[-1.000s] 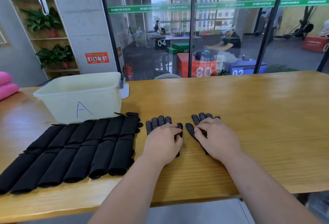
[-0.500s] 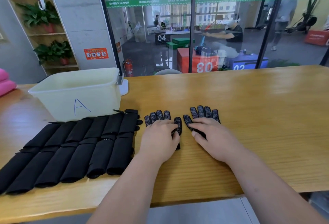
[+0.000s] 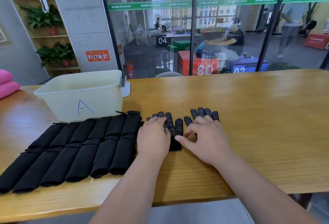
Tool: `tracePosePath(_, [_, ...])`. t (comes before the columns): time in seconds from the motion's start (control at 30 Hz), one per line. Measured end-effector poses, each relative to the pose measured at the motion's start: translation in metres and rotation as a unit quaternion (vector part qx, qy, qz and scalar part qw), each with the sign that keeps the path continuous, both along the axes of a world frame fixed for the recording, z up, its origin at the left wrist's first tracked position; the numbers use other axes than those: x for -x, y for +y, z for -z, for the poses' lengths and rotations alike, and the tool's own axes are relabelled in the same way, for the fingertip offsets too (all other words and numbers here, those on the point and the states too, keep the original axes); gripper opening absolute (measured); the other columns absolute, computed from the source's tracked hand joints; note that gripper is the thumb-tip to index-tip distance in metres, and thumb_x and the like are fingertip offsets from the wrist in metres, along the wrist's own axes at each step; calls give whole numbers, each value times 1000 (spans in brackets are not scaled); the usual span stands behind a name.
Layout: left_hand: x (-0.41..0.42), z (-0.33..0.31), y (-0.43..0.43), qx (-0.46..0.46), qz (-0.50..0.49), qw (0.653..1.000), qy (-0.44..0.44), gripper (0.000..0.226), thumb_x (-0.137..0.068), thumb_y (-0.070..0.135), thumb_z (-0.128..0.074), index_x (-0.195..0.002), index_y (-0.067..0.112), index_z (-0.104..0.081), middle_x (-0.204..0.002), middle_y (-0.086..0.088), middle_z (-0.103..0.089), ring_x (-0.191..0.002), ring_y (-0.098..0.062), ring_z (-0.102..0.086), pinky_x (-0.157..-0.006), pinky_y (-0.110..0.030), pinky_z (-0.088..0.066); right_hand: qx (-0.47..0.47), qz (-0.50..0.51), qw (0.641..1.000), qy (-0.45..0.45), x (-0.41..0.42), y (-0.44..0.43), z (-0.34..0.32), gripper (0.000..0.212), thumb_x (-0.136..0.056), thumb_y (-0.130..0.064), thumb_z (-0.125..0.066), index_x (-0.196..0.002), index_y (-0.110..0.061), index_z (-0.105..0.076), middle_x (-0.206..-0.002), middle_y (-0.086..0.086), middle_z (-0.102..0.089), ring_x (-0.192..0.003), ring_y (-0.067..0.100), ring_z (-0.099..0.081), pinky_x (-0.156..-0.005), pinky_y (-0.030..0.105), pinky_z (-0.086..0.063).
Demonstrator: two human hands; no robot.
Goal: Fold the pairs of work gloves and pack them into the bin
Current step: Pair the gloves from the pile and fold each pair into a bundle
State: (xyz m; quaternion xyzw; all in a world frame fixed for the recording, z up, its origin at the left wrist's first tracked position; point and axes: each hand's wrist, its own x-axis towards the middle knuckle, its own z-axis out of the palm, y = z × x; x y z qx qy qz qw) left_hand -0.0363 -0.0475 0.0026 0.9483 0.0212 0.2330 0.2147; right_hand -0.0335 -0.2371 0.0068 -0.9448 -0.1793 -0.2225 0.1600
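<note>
Your right hand [image 3: 204, 139] shifted toward left black dotted knit glove [image 3: 175, 126]; left hand [image 3: 154, 139] flat on it; nothing gripped; fold starting beside cream plastic bin [image 3: 99, 107].

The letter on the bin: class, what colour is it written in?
Blue: a hand-drawn "A" on the pale cream bin, clearest in the head view.

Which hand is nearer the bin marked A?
Left. The left hand rests on a glove just right of the bin; the right hand lies farther right, on the other glove.
</note>
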Motion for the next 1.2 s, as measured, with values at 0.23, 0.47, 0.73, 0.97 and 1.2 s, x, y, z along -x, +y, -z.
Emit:
tracePosePath(0.23, [1,-1,-3,-22,-23,999,6,41,-101,36,-56,-141,30,-65,-135,6,-68,-123,-21,-60,-101,-40,-45,1,-40,999,33,2,0,1,45,-81,-83,-54,-94,-43,-70,-92,-21,-50,-100,6,-43,-89,34,-36])
tracePosePath(0.47, [3,-4,-4,4,-6,1000,-2,38,-102,38,-56,-138,31,-66,-135,7,-68,-125,-20,-58,-105,-41,-41,-105,-62,991,46,-3,-7,2,11,-88,-44,-75,-89,-43,-64,-90,-24,-59,-94,1,-51,-91,38,-45])
tracePosePath(0.73, [8,-8,-7,23,55,998,8,40,-105,39,-55,-144,30,-63,-144,10,-62,-134,-15,-50,-112,-37,-40,-184,112,976,38,-15,-33,3,7,-99,-26,-63,-105,-27,-61,-104,-3,-75,-98,29,-71,-82,42,-55])
tracePosePath(0.97, [8,-9,-7,25,65,997,14,40,-104,36,-57,-143,28,-64,-142,9,-63,-132,-16,-52,-111,-41,-45,-152,-14,984,92,-7,-25,-1,8,-104,-29,-62,-108,-35,-60,-110,-18,-71,-101,-3,-65,-81,23,-47])
tracePosePath(1.2, [8,-7,-7,31,93,995,2,41,-105,41,-56,-143,30,-62,-145,11,-60,-135,-15,-49,-114,-41,-42,-370,-24,926,72,-13,-33,-5,13,-100,-20,-70,-103,-32,-69,-91,-20,-74,-83,-3,-64,-72,14,-42])
